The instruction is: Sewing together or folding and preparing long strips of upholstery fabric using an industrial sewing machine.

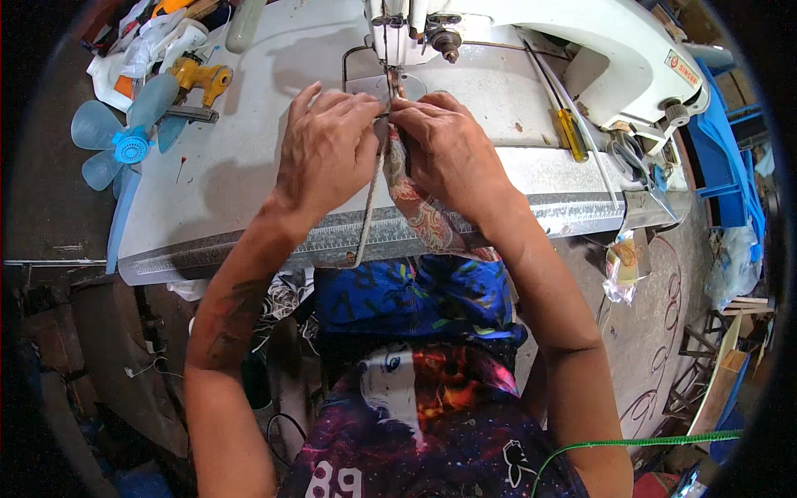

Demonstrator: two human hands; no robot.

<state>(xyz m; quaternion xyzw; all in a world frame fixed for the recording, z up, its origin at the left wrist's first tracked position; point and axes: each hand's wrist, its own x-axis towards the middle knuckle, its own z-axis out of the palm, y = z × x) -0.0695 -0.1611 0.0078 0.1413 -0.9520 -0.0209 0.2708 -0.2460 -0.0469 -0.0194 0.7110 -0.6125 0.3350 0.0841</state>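
Left hand [332, 145] and right hand [452, 149] meet at the needle end of a white metal sewing machine [618, 41]. Right fingers pinch a strip of red-and-beige paisley fabric [407, 197], which crosses the silver metal ruler [573, 212] along the white surface's [224, 166] front edge. Left fingers curl beside a thin off-white cord [369, 199]; their grip cannot be told. Strip and cord run close together, presumably for alignment. Palms face down, forearms converging.
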